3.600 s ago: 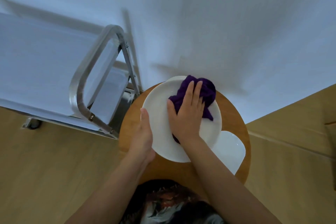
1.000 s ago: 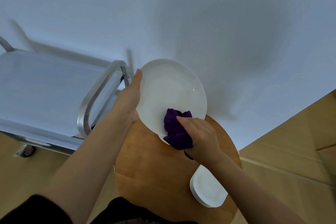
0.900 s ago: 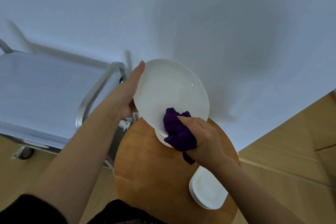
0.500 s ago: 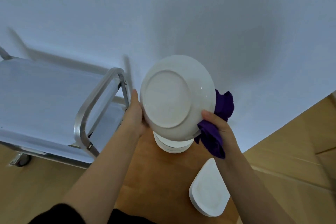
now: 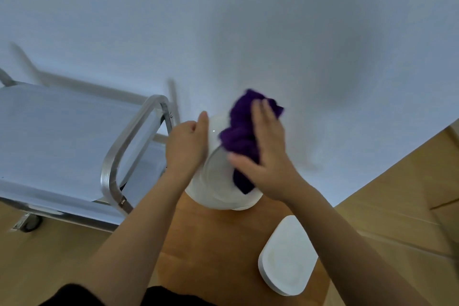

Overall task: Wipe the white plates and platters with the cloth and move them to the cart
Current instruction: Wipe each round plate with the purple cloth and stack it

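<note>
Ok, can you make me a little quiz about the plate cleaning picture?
1. True or false: the purple cloth lies on the cart.
2. Which hand presses the cloth on the round plate: A left hand, B right hand?
3. Fill in: the rounded white platters rest on the wooden ____.

Key: 1 false; 2 B; 3 table.

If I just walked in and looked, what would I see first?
First the bright purple cloth, pressed by the right hand against a round white plate in the middle of the view. The left hand holds that plate tilted above a round wooden table. A shiny metal cart waits on the left, and white platters sit stacked at the table's right edge.
</note>
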`<act>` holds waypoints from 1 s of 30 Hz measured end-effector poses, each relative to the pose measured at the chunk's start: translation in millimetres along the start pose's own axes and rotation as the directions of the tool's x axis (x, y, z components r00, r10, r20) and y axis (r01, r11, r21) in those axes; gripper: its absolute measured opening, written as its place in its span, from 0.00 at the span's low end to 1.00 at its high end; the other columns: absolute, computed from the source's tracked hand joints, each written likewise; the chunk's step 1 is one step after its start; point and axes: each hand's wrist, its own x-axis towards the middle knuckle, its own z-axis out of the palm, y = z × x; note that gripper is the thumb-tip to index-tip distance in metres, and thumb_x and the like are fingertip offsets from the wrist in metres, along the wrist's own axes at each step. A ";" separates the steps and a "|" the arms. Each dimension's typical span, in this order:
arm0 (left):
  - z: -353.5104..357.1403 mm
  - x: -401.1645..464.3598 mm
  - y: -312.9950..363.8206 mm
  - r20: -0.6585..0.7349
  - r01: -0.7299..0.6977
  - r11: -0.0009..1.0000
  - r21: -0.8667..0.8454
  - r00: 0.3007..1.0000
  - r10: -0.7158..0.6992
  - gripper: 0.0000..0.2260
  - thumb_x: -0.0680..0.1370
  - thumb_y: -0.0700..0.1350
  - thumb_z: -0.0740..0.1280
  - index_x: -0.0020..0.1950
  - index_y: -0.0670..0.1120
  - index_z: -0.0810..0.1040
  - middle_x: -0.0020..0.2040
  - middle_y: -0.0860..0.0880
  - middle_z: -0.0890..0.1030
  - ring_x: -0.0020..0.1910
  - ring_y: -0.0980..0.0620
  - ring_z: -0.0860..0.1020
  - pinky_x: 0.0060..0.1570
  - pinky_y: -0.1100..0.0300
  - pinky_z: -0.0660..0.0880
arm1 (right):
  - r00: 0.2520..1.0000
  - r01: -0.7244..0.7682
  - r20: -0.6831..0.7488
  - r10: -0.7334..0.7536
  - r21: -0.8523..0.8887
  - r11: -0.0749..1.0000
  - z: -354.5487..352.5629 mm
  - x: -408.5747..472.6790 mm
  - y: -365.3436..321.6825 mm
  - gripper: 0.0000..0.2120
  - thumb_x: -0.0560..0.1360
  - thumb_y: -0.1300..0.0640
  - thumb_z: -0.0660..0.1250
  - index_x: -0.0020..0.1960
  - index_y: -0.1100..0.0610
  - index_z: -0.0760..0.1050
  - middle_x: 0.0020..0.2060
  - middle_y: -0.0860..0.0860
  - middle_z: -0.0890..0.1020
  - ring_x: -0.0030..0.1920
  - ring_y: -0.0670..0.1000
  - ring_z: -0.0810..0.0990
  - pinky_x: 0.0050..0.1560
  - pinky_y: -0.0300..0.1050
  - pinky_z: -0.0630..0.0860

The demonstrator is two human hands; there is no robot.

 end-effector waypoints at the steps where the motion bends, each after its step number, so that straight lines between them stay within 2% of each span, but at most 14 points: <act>1: 1.4 -3.3 2.5 0.021 -0.042 0.999 0.019 0.999 0.042 0.24 0.80 0.54 0.55 0.26 0.46 0.59 0.23 0.50 0.61 0.23 0.52 0.59 0.28 0.58 0.59 | 0.993 0.037 0.116 -0.016 -0.177 0.984 0.1 7.4 -3.9 0.43 0.70 0.38 0.63 0.73 0.42 0.37 0.76 0.50 0.43 0.75 0.53 0.41 0.74 0.52 0.40; 3: -0.9 -7.6 1.2 0.038 -0.087 0.996 0.026 0.996 0.086 0.24 0.80 0.53 0.55 0.26 0.45 0.59 0.22 0.51 0.60 0.23 0.53 0.58 0.27 0.58 0.59 | 0.962 0.103 0.273 -0.017 -0.300 0.948 -7.4 20.7 -4.5 0.46 0.69 0.38 0.68 0.71 0.37 0.36 0.76 0.50 0.41 0.75 0.57 0.43 0.74 0.57 0.44; 5: -6.8 -11.0 -1.5 0.037 -0.130 0.990 0.045 0.991 0.129 0.24 0.80 0.54 0.56 0.26 0.45 0.61 0.22 0.51 0.60 0.23 0.53 0.58 0.27 0.58 0.60 | 0.944 0.163 0.320 -0.083 -0.233 0.959 -19.2 31.3 -2.6 0.47 0.67 0.42 0.73 0.73 0.37 0.43 0.76 0.51 0.50 0.73 0.55 0.53 0.73 0.54 0.55; 8: -13.6 -14.8 1.1 -0.020 -0.164 0.986 0.026 0.986 0.165 0.24 0.80 0.54 0.57 0.26 0.45 0.60 0.22 0.52 0.59 0.22 0.55 0.57 0.26 0.59 0.58 | 0.968 0.103 0.233 -0.097 -0.017 0.994 -27.2 38.0 3.7 0.51 0.62 0.43 0.77 0.75 0.41 0.49 0.65 0.38 0.64 0.63 0.38 0.67 0.62 0.42 0.70; 10: -16.7 -14.9 3.1 -0.064 -0.130 0.990 -0.053 0.990 0.127 0.24 0.80 0.54 0.58 0.27 0.45 0.61 0.23 0.50 0.60 0.23 0.54 0.59 0.27 0.57 0.59 | 0.989 -0.001 0.148 -0.011 0.082 0.997 -26.3 37.0 8.4 0.53 0.58 0.39 0.77 0.72 0.35 0.48 0.61 0.32 0.65 0.60 0.35 0.69 0.58 0.36 0.70; 12: -21.2 -15.3 3.2 -0.107 -0.072 0.987 -0.144 0.993 0.057 0.23 0.79 0.55 0.59 0.28 0.45 0.62 0.24 0.48 0.61 0.25 0.52 0.60 0.29 0.56 0.60 | 0.995 -0.099 0.038 0.093 0.214 0.972 -26.4 32.5 16.2 0.51 0.56 0.40 0.78 0.70 0.32 0.51 0.63 0.33 0.67 0.62 0.37 0.70 0.59 0.40 0.72; 16: -31.7 -7.8 8.7 -0.190 0.143 0.906 -0.397 0.954 -0.234 0.20 0.77 0.57 0.60 0.32 0.44 0.67 0.27 0.48 0.64 0.23 0.56 0.61 0.28 0.59 0.62 | 0.931 -0.129 -0.200 0.307 0.606 0.785 -8.9 16.1 28.3 0.39 0.55 0.49 0.76 0.63 0.40 0.63 0.55 0.38 0.75 0.54 0.39 0.77 0.50 0.40 0.79; 20: -18.7 -12.3 13.8 -0.136 0.247 0.750 -0.614 0.902 -0.409 0.17 0.78 0.56 0.59 0.33 0.49 0.71 0.26 0.54 0.74 0.22 0.62 0.71 0.28 0.65 0.69 | 0.716 -0.152 -0.246 0.653 0.859 0.489 24.9 6.4 24.8 0.31 0.56 0.51 0.75 0.56 0.43 0.68 0.47 0.43 0.79 0.45 0.41 0.80 0.40 0.35 0.77; 22: -11.1 -22.9 10.1 -0.060 0.341 0.712 -0.614 0.879 -0.473 0.18 0.77 0.60 0.59 0.34 0.50 0.73 0.25 0.57 0.75 0.28 0.58 0.74 0.31 0.61 0.70 | 0.677 -0.191 -0.213 0.704 0.874 0.447 16.6 9.1 27.7 0.28 0.59 0.53 0.74 0.58 0.47 0.70 0.46 0.45 0.80 0.45 0.44 0.81 0.39 0.37 0.77; 24: -16.4 -19.7 -3.6 0.078 0.361 0.781 -0.509 0.923 -0.376 0.22 0.73 0.66 0.58 0.34 0.48 0.73 0.25 0.55 0.73 0.30 0.53 0.73 0.32 0.59 0.69 | 0.707 -0.274 -0.116 0.698 0.865 0.421 -2.3 12.2 34.6 0.29 0.61 0.55 0.72 0.61 0.55 0.71 0.48 0.50 0.80 0.47 0.49 0.81 0.43 0.45 0.79; 25: -25.1 -12.2 -10.7 0.224 0.354 0.814 -0.460 0.934 -0.279 0.25 0.70 0.69 0.60 0.36 0.47 0.76 0.27 0.52 0.74 0.31 0.50 0.73 0.32 0.57 0.69 | 0.727 -0.319 -0.058 0.684 0.854 0.411 -12.8 13.8 38.5 0.29 0.62 0.56 0.72 0.62 0.57 0.71 0.49 0.53 0.80 0.47 0.51 0.81 0.46 0.49 0.79; 26: -34.9 -2.4 -16.4 0.408 0.351 0.841 -0.412 0.896 -0.174 0.28 0.66 0.71 0.62 0.38 0.45 0.79 0.30 0.48 0.76 0.33 0.47 0.74 0.33 0.56 0.70 | 0.748 -0.361 -0.001 0.664 0.838 0.408 -23.3 15.4 41.5 0.27 0.64 0.57 0.72 0.61 0.59 0.71 0.49 0.54 0.80 0.47 0.53 0.80 0.48 0.51 0.79; 28: -48.1 15.5 -22.0 0.700 0.388 0.842 -0.374 0.714 -0.019 0.32 0.63 0.74 0.64 0.43 0.45 0.84 0.37 0.44 0.81 0.37 0.45 0.79 0.37 0.56 0.76 | 0.782 -0.418 0.080 0.618 0.802 0.426 -39.5 19.1 45.3 0.18 0.68 0.60 0.71 0.57 0.59 0.73 0.45 0.54 0.81 0.43 0.53 0.81 0.44 0.50 0.80; 30: -46.8 24.1 -19.5 0.793 0.493 0.767 -0.411 0.608 0.034 0.28 0.68 0.70 0.63 0.46 0.48 0.86 0.44 0.47 0.85 0.44 0.48 0.83 0.43 0.56 0.79 | 0.806 -0.459 0.138 0.576 0.760 0.460 -48.2 23.8 44.8 0.11 0.70 0.62 0.70 0.52 0.57 0.74 0.39 0.52 0.81 0.37 0.49 0.81 0.36 0.43 0.78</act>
